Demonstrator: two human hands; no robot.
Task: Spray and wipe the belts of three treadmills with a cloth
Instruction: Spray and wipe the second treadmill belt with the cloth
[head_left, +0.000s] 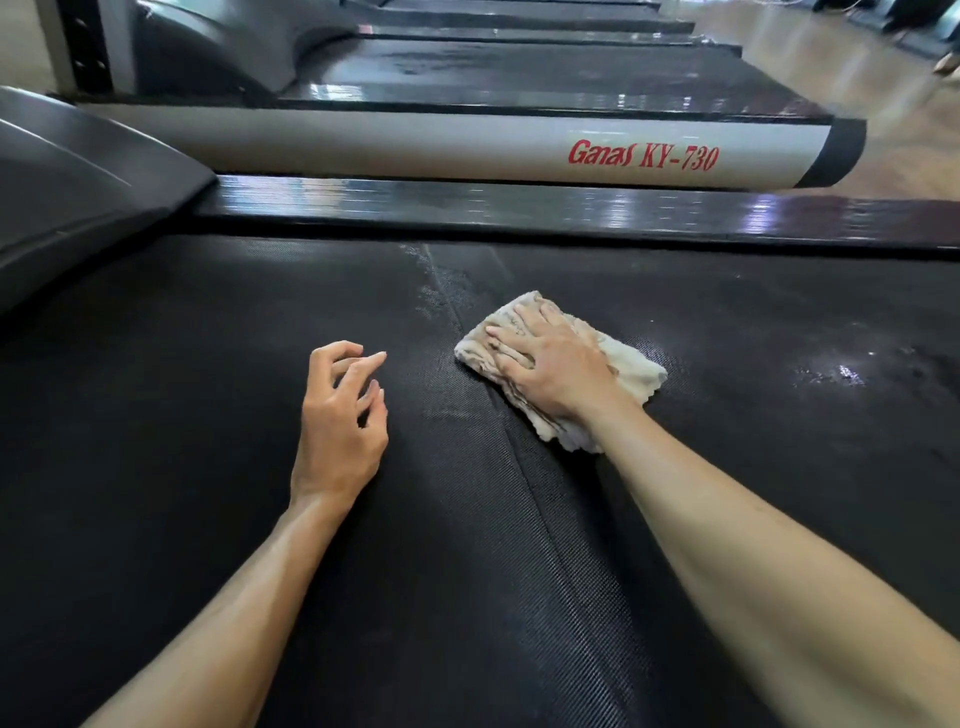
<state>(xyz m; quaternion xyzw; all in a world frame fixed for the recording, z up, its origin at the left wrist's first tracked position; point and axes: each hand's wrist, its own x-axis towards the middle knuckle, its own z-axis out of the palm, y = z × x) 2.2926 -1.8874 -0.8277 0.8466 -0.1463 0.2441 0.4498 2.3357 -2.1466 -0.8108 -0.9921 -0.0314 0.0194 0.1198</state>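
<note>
Two bare hands over one black textured treadmill belt (208, 493). Right hand (556, 364): fingers straight and spread, palm pressing flat on a folded off-white cloth (631, 371), which lies on the belt near its middle, across a raised seam (540, 499). Left hand (340, 415): holds nothing, fingers loosely curled above the belt, just left of the cloth and apart from it. Wet sheen on the belt to the right of the cloth. Beyond: glossy black side rail (519, 205), then a grey side cover (415, 145) lettered "Ganas KY-730" in red. Further treadmill decks behind.
</note>
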